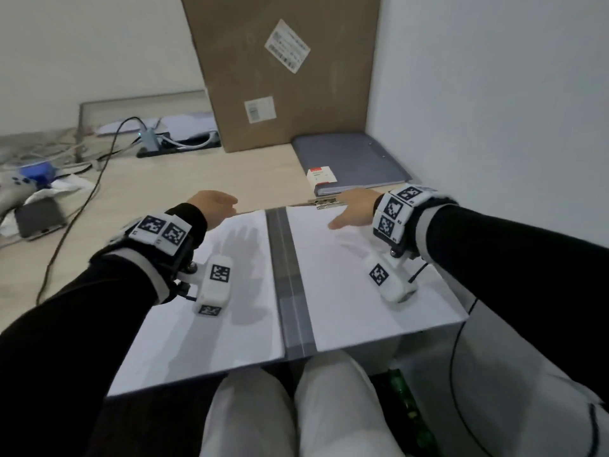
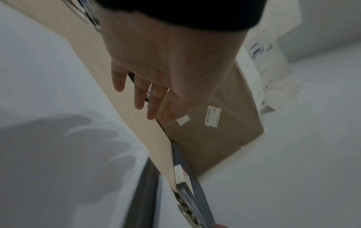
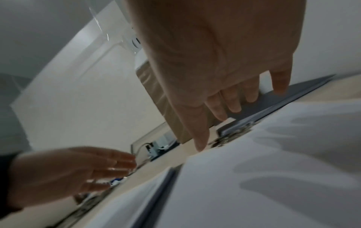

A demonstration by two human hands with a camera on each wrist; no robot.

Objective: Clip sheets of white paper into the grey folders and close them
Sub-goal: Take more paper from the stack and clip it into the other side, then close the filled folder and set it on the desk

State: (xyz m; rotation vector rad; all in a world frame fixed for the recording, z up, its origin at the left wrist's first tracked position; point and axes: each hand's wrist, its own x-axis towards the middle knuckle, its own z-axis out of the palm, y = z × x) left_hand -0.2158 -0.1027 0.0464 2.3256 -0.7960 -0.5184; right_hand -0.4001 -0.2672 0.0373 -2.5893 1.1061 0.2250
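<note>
Pale wooden bench (image 1: 171,189) against white walls, cardboard box (image 1: 283,70) at upper centre. Open grey folder (image 1: 291,278) at centre, white paper (image 1: 356,275) inside; closed folder (image 1: 352,163) upper right. Left hand (image 1: 216,207) and right hand (image 1: 357,209) above the far edge, fingers straight, holding nothing.

White walls (image 1: 494,77) meet a pale wooden desk (image 1: 164,192)

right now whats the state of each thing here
open grey folder: lying flat, white paper on both halves
metal clip: at far edge, closed or not unclear
closed grey folder: shut, small box on it
left hand: open, hovering
right hand: open, near clip
</note>
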